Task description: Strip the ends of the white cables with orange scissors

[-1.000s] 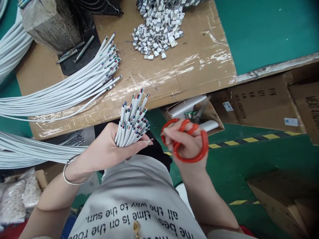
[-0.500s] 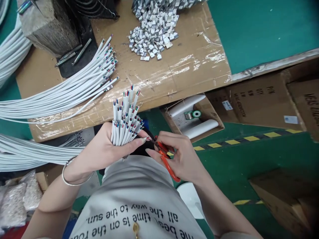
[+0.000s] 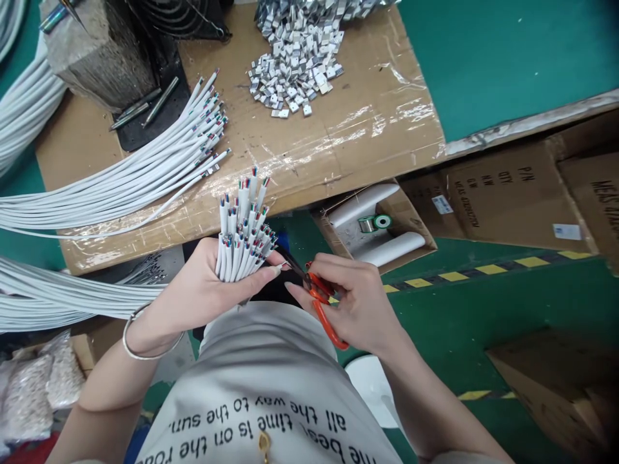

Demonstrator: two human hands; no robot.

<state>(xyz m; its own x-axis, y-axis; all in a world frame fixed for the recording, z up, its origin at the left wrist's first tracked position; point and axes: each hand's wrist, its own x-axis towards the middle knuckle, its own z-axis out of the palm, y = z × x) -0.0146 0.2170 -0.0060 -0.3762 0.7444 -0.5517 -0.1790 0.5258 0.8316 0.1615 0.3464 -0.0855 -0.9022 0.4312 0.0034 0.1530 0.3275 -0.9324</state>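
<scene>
My left hand [image 3: 213,283] is wrapped round a bundle of white cables [image 3: 242,248], their cut ends pointing up with small coloured wires showing. In my right hand [image 3: 355,299] is a pair of scissors [image 3: 323,303] with orange handles and dark blades. The blades reach toward the right side of the bundle, close to my left fingertips. Whether they touch a cable is too small to tell. On the bench edge just beyond lies another fan of white cables [image 3: 145,167] with stripped ends.
A pile of small metal connectors [image 3: 294,71] lies on the cardboard-covered bench [image 3: 367,129]. At back left stand a worn block [image 3: 97,58] and metal rods [image 3: 161,101]. Below the bench, an open carton [image 3: 425,241] holds a solder spool [image 3: 382,222]. More cables [image 3: 87,293] hang at left.
The scissors and my right hand have shifted slightly, and the blades now point nearer the bundle's upper right side. My left hand keeps its hold on the cables, almost unmoved.
</scene>
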